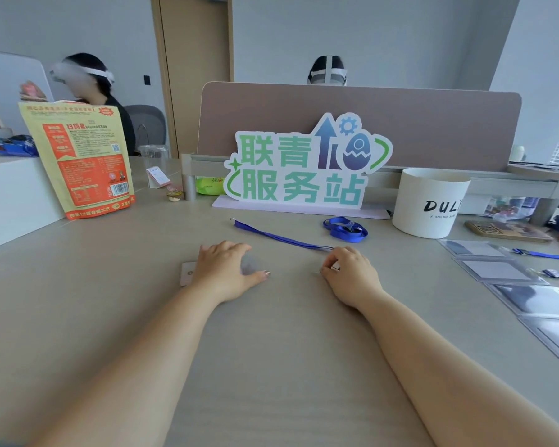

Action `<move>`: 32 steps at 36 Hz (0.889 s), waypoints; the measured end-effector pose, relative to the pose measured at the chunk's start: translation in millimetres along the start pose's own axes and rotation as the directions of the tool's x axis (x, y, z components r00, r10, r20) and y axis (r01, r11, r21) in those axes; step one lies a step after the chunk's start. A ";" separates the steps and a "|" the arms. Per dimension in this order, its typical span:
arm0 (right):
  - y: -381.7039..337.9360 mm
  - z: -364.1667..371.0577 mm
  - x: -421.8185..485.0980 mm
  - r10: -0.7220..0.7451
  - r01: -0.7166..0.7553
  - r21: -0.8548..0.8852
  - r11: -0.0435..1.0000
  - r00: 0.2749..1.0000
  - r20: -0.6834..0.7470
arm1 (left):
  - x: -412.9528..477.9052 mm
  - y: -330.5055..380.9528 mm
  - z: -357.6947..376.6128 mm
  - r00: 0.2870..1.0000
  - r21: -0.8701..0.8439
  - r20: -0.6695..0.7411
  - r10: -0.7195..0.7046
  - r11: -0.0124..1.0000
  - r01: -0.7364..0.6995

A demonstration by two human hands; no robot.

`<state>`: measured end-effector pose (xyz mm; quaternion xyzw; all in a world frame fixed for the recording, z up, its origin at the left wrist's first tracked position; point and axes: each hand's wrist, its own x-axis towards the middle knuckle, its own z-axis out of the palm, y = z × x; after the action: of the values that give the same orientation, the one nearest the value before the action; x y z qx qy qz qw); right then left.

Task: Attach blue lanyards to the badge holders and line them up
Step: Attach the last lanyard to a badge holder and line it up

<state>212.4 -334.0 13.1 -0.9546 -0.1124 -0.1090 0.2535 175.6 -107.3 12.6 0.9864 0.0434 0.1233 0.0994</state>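
On desk (271, 350), L hand (226, 269) flat on badge holder (188, 273), R hand (349, 273) pinching lanyard (281, 237) end

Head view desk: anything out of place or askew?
One blue fabric lanyard lies bunched in a loose coil beside the white round tub, apart from the clear plastic badge holders lined up at the right edge.

Office, desk divider (433, 124), service-station sign (304, 166)
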 end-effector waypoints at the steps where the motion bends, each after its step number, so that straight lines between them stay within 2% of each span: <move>1: 1.6 -1.8 -2.4 -0.005 0.005 0.009 1.000 1.000 0.002 | 0.6 -0.4 0.8 1.000 0.009 -0.008 -0.001 1.000 0.001; 4: 7.5 -8.8 -7.6 -0.050 0.050 -0.008 0.999 0.999 0.011 | 4.1 8.1 1.1 0.999 0.029 -0.007 0.033 0.999 -0.032; 7: 17.9 -17.9 -10.8 -0.090 0.090 -0.054 0.994 0.996 0.008 | 14.9 30.8 0.5 0.995 0.046 0.082 0.065 0.997 -0.069; 11: 32.3 -25.1 -12.4 -0.102 0.102 -0.047 0.994 0.995 -0.002 | 37.9 61.3 3.9 0.977 0.054 0.211 -0.007 0.999 -0.005; 15: 40.0 -25.3 -8.3 -0.089 0.088 0.036 0.995 0.996 0.011 | 57.5 78.2 14.0 0.969 0.055 0.237 -0.069 0.997 0.057; 21: 42.1 -20.2 -0.1 -0.089 0.089 0.017 0.996 0.995 0.053 | 67.5 80.5 28.8 0.949 0.065 0.308 -0.073 0.996 0.056; 24: 45.4 -16.8 2.6 -0.080 0.080 0.003 0.997 0.996 0.043 | 64.6 79.4 32.0 0.960 0.030 0.280 -0.004 1.000 -0.005; 28: 45.2 -17.3 2.4 -0.074 0.074 -0.010 0.997 0.997 0.015 | 47.3 81.9 30.6 0.950 -0.035 0.209 0.231 0.973 -0.229; 30: 44.3 -17.8 1.2 -0.083 0.083 -0.010 0.997 0.996 0.025 | 34.4 81.4 27.7 0.928 -0.127 0.190 0.321 0.945 -0.301; 32: 42.7 -18.4 -0.6 -0.082 0.082 -0.001 0.997 0.995 0.060 | 22.4 77.2 25.9 0.924 -0.275 0.164 0.346 0.915 -0.294</move>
<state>220.6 -379.6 8.9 -0.9524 -0.1588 -0.0910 0.2439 208.6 -185.0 9.2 0.9676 -0.1455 0.0378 0.2030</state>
